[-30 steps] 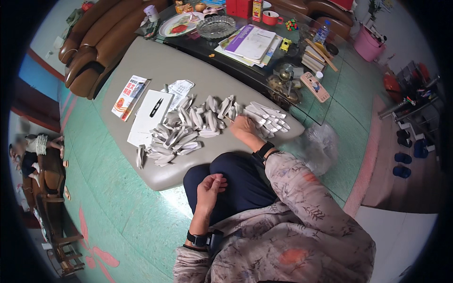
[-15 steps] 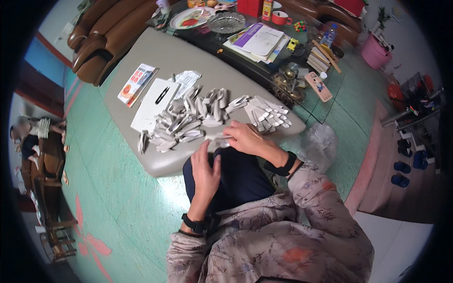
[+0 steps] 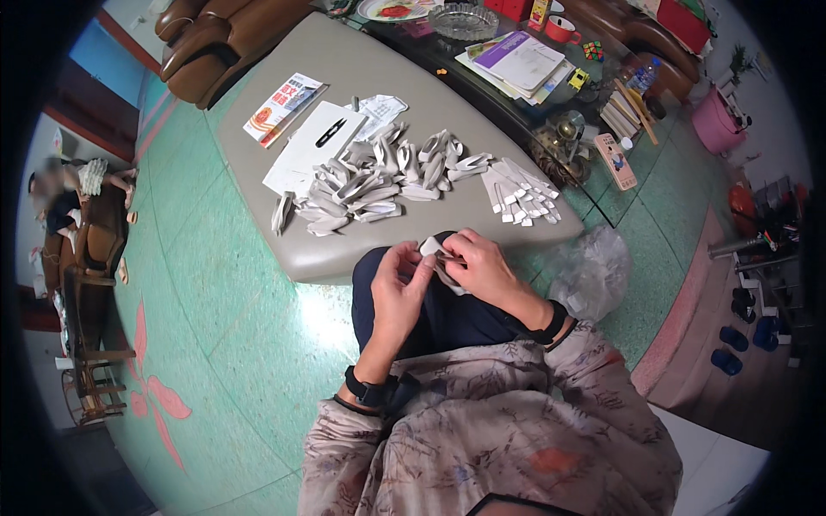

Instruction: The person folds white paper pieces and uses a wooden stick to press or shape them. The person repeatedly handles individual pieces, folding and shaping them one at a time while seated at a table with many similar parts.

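Both my left hand (image 3: 403, 279) and right hand (image 3: 478, 265) have now come together over my lap, pinching one white paper piece (image 3: 433, 250), away from the pile (image 3: 379, 181).

We see a home living room: a brown leather sofa (image 3: 219, 39) stands beside a grey padded table (image 3: 379, 86) on a green painted floor (image 3: 215, 344). A glass coffee table (image 3: 551, 112) carries books (image 3: 516, 60), a glass ashtray (image 3: 463, 19), a red mug (image 3: 564, 28) and a puzzle cube (image 3: 593, 51). Shoes (image 3: 744, 335) lie by the wall.
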`<state>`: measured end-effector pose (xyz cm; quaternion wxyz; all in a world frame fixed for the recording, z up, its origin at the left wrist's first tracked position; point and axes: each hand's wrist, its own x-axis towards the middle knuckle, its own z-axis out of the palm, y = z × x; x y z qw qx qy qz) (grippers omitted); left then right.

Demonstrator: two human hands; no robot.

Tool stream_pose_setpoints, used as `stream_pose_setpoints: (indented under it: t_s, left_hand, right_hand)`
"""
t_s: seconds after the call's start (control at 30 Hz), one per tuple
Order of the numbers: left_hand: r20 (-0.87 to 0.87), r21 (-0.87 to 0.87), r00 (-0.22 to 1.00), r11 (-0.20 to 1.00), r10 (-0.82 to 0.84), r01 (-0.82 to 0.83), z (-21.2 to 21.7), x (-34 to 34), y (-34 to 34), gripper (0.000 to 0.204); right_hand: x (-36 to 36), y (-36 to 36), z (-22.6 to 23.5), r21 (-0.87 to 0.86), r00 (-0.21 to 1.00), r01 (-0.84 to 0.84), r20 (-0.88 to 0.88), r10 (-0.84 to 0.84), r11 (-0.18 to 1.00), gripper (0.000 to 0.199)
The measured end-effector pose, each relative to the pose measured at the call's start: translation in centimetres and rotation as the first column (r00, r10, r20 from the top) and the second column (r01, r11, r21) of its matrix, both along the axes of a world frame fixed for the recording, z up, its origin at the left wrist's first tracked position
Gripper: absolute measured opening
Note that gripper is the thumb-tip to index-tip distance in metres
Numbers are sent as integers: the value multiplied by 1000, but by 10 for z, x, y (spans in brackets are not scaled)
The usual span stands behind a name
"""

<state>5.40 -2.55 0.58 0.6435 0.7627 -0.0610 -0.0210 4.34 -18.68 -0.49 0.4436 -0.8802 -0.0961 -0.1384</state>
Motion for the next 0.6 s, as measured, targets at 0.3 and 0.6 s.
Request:
stream_pose_setpoints:
  t_s: [0.3,0.6]
  left_hand:
    - [-358,-291,930,957,-88,-21,-7,5,18,18]
    - [-411,-467,888,884,-206,-11,-15,-7,11,18]
  right_hand:
    - [-20,2,36,-73,985,-53,-170,40,996,19]
    - [-46,1,19,-227,985,22,-163,-60,974,15]
